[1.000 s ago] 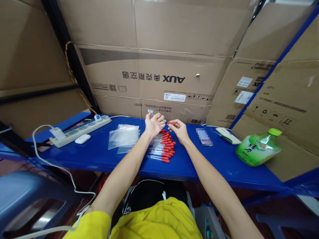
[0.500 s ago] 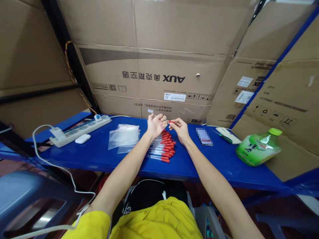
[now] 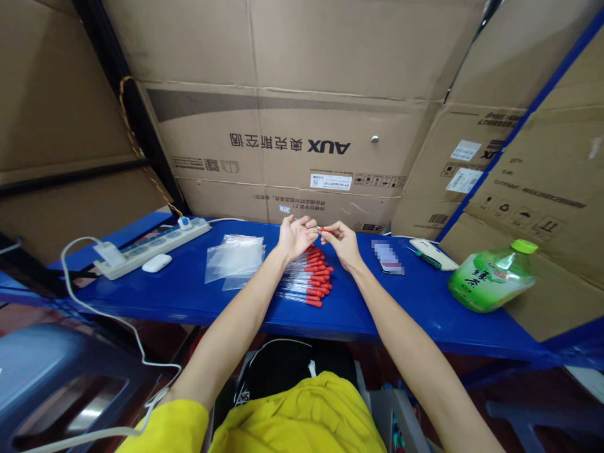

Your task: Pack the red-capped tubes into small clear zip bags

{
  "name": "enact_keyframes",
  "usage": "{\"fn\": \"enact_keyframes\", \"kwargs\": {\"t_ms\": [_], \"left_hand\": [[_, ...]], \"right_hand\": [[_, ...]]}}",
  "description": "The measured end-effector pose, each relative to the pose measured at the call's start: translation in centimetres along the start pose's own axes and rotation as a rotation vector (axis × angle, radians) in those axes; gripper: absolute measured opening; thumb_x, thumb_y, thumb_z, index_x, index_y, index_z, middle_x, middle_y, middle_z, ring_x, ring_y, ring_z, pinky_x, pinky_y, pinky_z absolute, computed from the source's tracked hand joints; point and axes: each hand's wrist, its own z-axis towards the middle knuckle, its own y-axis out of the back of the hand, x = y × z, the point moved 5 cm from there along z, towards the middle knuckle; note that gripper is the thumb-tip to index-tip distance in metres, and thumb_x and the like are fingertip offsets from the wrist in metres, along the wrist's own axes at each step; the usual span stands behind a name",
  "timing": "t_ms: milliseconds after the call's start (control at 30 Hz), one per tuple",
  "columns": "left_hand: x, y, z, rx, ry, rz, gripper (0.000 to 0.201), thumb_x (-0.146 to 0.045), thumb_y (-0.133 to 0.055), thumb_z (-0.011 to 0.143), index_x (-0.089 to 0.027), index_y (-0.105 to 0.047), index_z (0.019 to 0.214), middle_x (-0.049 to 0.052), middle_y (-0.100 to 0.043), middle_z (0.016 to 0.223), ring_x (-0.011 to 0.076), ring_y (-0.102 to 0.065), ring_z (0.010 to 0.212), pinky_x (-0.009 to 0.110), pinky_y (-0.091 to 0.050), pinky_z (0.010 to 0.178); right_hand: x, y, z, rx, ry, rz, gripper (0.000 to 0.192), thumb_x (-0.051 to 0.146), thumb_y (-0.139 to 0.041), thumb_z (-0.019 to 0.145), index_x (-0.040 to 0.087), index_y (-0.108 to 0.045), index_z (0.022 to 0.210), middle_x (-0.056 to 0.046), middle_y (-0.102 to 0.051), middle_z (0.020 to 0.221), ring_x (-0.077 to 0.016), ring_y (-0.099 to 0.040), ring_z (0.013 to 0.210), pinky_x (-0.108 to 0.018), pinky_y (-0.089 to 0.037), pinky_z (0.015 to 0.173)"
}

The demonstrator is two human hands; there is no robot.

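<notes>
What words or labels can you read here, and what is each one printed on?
"AUX" with Chinese characters, upside down: on the big cardboard box behind the blue table.
Chinese characters, too distorted to read: on the green bottle.
White stickers and small print on the boxes: too small to read.
Phone screen: blurred.

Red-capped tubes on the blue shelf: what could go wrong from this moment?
The row of red-capped tubes lies right under both wrists; the left hand or right hand might nudge some, and the nearest ones could roll off the blue shelf edge. The red-tipped piece pinched between the hands looks tiny and might slip among them.
</notes>
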Motion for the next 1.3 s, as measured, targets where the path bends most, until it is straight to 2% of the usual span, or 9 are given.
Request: {"fn": "enact_keyframes", "kwargs": {"t_ms": [333, 533, 733, 933, 1300], "left_hand": [[0.3, -0.2, 0.0, 0.015, 0.024, -0.085, 0.045, -0.054, -0.034, 0.1, -0.021, -0.041, 0.07, 0.005, -0.043, 0.075, 0.0145, -0.038, 0.059, 0.03, -0.038, 0.055], [0.1, -0.6, -0.1, 0.032, -0.028, -0.039, 0.045, -0.056, -0.041, 0.098, -0.021, -0.04, 0.069, 0.003, -0.04, 0.073, 0.0132, -0.037, 0.058, 0.029, -0.038, 0.053], [0.4, -1.1, -0.4, 0.015, 0.059, -0.234, 0.044, -0.051, -0.033, 0.102, -0.021, -0.04, 0.071, 0.003, -0.04, 0.073, 0.0126, -0.039, 0.056, 0.026, -0.038, 0.051], [0.6, -1.3, -0.6, 0.009, 0.147, -0.411, 0.037, -0.048, -0.033, 0.101, -0.022, -0.039, 0.075, 0.002, -0.04, 0.073, 0.0139, -0.038, 0.055, 0.026, -0.038, 0.049], [-0.3, -0.9, -0.7, 0.059, 0.018, -0.372, 0.04, -0.052, -0.029, 0.101, -0.022, -0.035, 0.075, -0.001, -0.038, 0.071, 0.011, -0.033, 0.049, 0.023, -0.028, 0.044]], "right_hand": [[0.4, 0.0, 0.0, -0.039, 0.046, -0.021, 0.042, 0.058, -0.086, 0.072, 0.023, -0.066, 0.083, -0.003, -0.073, 0.08, -0.0194, -0.069, 0.072, -0.036, -0.061, 0.069], [0.8, -0.1, -0.3, -0.069, 0.075, -0.063, 0.04, 0.058, -0.082, 0.077, 0.023, -0.066, 0.087, -0.002, -0.072, 0.079, -0.0187, -0.068, 0.07, -0.035, -0.061, 0.069], [0.8, -0.1, -0.6, -0.087, 0.145, -0.14, 0.033, 0.052, -0.078, 0.085, 0.022, -0.066, 0.09, -0.002, -0.073, 0.081, -0.0179, -0.069, 0.071, -0.033, -0.06, 0.07], [0.3, -0.1, -0.5, -0.071, 0.157, -0.134, 0.032, 0.049, -0.078, 0.085, 0.021, -0.066, 0.092, -0.002, -0.073, 0.081, -0.017, -0.07, 0.071, -0.031, -0.06, 0.069], [-0.2, -0.8, -0.2, -0.013, 0.037, -0.035, 0.042, 0.058, -0.078, 0.081, 0.022, -0.066, 0.097, 0.0, -0.073, 0.076, -0.0137, -0.066, 0.061, -0.028, -0.057, 0.06]]}}
